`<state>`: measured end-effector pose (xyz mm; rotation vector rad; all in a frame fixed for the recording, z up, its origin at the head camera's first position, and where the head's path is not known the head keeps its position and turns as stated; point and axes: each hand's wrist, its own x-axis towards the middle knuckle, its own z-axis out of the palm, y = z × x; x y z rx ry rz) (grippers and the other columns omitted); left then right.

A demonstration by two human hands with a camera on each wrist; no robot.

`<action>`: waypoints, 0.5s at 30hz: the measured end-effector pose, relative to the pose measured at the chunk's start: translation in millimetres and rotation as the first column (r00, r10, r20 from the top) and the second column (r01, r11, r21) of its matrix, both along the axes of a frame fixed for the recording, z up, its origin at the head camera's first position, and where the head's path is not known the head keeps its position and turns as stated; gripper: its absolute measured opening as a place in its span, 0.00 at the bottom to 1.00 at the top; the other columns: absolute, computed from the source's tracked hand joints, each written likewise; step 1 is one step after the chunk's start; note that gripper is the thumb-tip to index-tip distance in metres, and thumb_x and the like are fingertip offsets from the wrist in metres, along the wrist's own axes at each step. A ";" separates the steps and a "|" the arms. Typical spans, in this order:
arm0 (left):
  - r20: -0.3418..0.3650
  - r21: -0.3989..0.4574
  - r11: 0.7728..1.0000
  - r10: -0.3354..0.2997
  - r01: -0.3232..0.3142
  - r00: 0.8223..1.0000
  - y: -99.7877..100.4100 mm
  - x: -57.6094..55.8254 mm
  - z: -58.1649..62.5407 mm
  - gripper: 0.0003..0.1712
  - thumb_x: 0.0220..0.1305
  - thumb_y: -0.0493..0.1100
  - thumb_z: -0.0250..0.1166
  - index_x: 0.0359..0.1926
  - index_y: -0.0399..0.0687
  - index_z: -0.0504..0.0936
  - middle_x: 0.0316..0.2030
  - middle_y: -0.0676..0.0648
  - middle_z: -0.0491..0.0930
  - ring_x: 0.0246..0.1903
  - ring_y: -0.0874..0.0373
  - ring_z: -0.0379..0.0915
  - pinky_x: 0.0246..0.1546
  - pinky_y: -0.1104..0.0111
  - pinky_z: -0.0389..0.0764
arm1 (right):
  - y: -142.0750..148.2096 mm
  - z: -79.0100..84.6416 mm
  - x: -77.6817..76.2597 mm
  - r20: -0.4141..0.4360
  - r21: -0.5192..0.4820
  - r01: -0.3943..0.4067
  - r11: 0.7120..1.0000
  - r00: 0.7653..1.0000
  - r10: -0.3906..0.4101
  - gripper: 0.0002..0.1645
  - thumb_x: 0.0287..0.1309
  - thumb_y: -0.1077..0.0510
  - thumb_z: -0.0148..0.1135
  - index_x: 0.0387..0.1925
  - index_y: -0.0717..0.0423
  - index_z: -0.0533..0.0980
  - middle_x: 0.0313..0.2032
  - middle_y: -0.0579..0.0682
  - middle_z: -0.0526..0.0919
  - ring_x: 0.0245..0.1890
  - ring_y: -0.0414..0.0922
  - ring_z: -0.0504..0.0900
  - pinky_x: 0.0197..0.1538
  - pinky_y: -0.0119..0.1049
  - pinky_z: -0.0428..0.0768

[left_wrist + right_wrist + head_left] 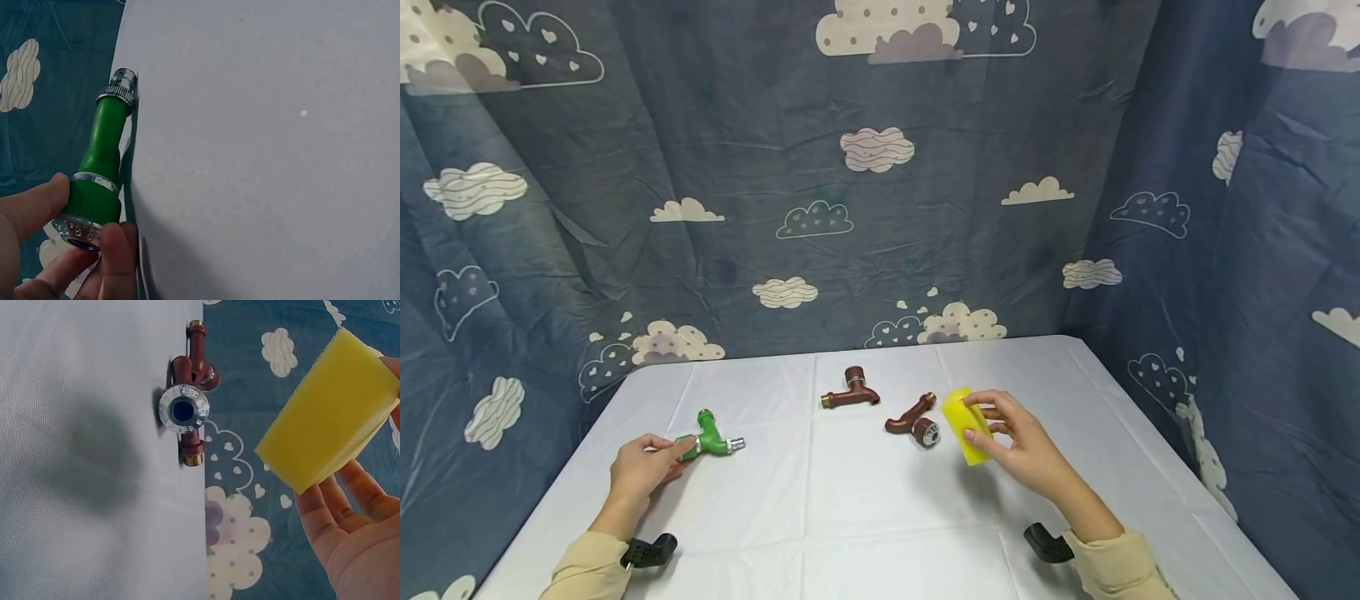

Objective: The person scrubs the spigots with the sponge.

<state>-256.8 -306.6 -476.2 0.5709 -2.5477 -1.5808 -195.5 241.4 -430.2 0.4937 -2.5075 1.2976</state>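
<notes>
My left hand (643, 471) pinches the knob end of a green faucet (709, 437) at the left of the table. In the left wrist view the thumb and fingers grip the faucet's ribbed green knob (94, 199), and its metal spout tip points away from the hand. My right hand (1018, 437) holds a yellow sponge (964, 425) between thumb and fingers, above the tabletop, with its shadow below. In the right wrist view the sponge (331, 412) is tilted, a broad face showing. Just left of it lies a dark red faucet (914, 421) with a silver-faced knob.
A second dark red faucet (852, 392) lies farther back near the table's middle. White cloth covers the table (865, 517). A dark blue curtain (737, 167) with cloud prints hangs behind and at both sides. Black wrist mounts (651, 550) jut out at both wrists.
</notes>
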 end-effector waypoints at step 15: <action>0.067 -0.338 0.937 -0.073 0.091 0.995 -1.9 -0.1 16.7 0.33 0.63 0.58 0.76 0.49 0.31 0.80 0.30 0.39 0.85 0.28 0.51 0.80 0.27 0.66 0.73 | 0.9 3.7 1.1 0.007 -0.008 0.001 1.000 1.000 -0.001 0.22 0.69 0.58 0.73 0.61 0.51 0.78 0.64 0.57 0.81 0.58 0.59 0.86 0.57 0.39 0.89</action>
